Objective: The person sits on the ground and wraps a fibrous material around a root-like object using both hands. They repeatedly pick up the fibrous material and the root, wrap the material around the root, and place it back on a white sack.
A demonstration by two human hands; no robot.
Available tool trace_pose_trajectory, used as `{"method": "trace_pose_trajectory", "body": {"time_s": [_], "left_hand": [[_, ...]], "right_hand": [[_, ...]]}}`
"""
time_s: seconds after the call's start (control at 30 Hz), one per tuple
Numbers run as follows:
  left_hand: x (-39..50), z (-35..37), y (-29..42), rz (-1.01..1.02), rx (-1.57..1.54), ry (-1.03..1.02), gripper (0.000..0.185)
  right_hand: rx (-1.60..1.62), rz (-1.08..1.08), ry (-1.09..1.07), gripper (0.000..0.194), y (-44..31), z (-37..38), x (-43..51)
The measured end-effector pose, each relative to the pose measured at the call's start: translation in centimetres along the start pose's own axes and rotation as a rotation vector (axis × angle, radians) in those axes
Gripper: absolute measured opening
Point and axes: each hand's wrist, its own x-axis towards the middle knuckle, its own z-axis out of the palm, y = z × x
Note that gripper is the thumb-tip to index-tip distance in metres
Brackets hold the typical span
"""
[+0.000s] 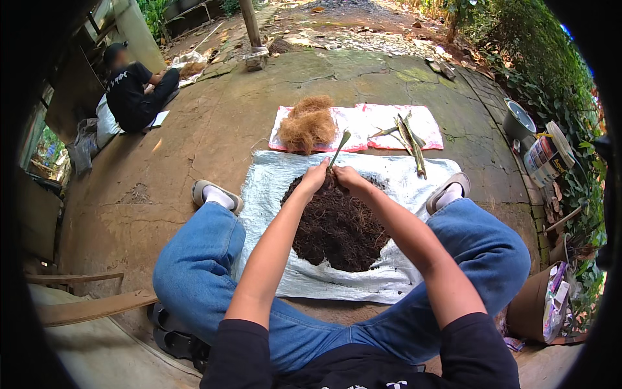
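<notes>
Both hands meet over the far edge of a heap of dark soil (335, 228) mixed with brown fibres. My left hand (317, 174) and my right hand (349, 177) are closed around the lower part of a green plant strip (343, 143), which points up and away from me. What the fingers cover at its lower end is hidden. The soil lies on a white woven sack (265, 194) spread between my feet. Beyond it, a clump of brown coconut-like fibre (308, 125) and several dried plant stalks (410, 138) rest on two red-edged white sacks.
At the right stand a grey bucket (519, 119), a tilted paint pail (546, 158) and a brown bin (532, 306) holding plastic packaging. A person (133, 92) sits at the far left beside bags. A post (250, 29) rises from the cracked concrete floor (146, 180).
</notes>
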Motion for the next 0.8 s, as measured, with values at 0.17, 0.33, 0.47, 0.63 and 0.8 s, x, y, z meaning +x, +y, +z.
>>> {"method": "trace_pose_trajectory", "body": {"time_s": [0.17,0.33,0.47,0.63,0.8], "left_hand": [[-3.1,-1.8,6.6,0.165,0.466,0.001,0.065],[-9.5,-2.3,10.3,0.018,0.197,-0.197,0.056],[-11.3,-2.9,11.9,-0.008,-0.023,-0.241,0.048],[-11.1,-3.1,12.1,-0.089,-0.183,-0.206,0.039],[-9.3,-2.4,11.3,-0.172,-0.272,-0.278,0.037]], "right_hand": [[-0.233,0.144,-0.089,0.032,-6.1,-2.0,-3.1],[-0.028,0.384,-0.204,0.019,-8.8,-3.6,-8.1],[0.065,0.361,-0.252,0.007,-10.1,-4.2,-9.6],[0.051,0.202,-0.281,0.015,-10.8,-4.4,-10.4],[0.084,0.147,-0.268,0.038,-10.9,-3.7,-10.4]]}}
